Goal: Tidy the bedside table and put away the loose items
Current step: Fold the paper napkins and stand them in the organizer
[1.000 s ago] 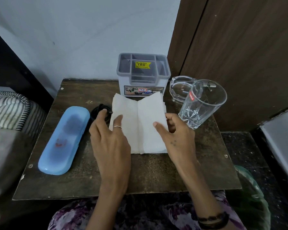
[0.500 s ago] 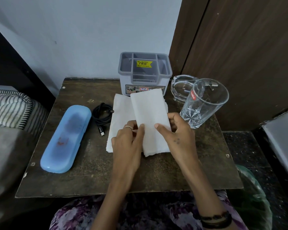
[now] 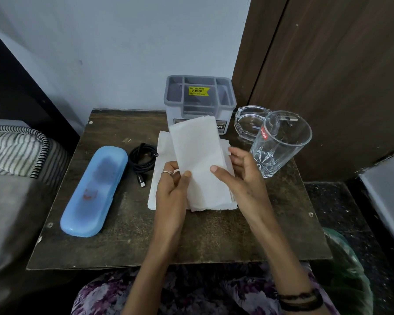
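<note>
White paper napkins [image 3: 200,160] lie in the middle of the dark bedside table [image 3: 132,242]. My left hand [image 3: 172,189] pinches the lower left edge of the folded top napkin, thumb on top. My right hand [image 3: 241,176] presses its thumb on the napkin's right side, fingers curled behind the edge. The top napkin is lifted and tilted over the ones beneath. A coiled black cable [image 3: 143,160] sits left of the napkins, and a blue oblong case [image 3: 93,192] lies further left.
A grey compartment organiser [image 3: 199,98] stands at the back against the wall. A clear glass tumbler [image 3: 278,144] and a glass ashtray [image 3: 248,119] sit at the right. A striped mattress [image 3: 11,148] borders the left, a wooden wardrobe [image 3: 328,64] the right.
My left hand moved from the spread napkin's left half to the middle, folding the left half over the right. The folded napkin then rose and tilted, uncovering the cable.
</note>
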Demonstrator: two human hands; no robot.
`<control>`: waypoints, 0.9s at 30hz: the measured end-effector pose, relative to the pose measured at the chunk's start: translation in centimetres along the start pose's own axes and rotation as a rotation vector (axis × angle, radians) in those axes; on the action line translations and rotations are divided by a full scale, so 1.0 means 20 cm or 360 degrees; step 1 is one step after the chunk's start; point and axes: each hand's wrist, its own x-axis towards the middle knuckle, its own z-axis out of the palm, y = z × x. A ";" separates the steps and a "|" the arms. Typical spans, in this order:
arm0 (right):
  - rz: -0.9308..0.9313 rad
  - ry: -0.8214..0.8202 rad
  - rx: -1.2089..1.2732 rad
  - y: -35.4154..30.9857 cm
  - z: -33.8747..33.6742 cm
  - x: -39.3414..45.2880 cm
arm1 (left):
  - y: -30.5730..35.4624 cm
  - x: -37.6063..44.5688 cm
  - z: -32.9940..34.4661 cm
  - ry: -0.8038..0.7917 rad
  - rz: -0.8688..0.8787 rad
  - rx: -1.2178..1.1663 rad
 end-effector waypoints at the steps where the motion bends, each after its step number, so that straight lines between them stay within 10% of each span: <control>1: -0.0015 0.0006 -0.0078 0.01 0.00 0.00 | 0.00 0.00 0.00 -0.0019 -0.0005 0.0030; 11: -0.0235 0.0420 -0.0544 0.02 -0.01 -0.01 | -0.03 -0.01 0.00 0.0067 0.0172 0.0755; 27: -0.0145 0.0352 -0.0325 0.04 0.08 0.03 | 0.00 0.01 -0.05 0.0259 0.0283 0.0899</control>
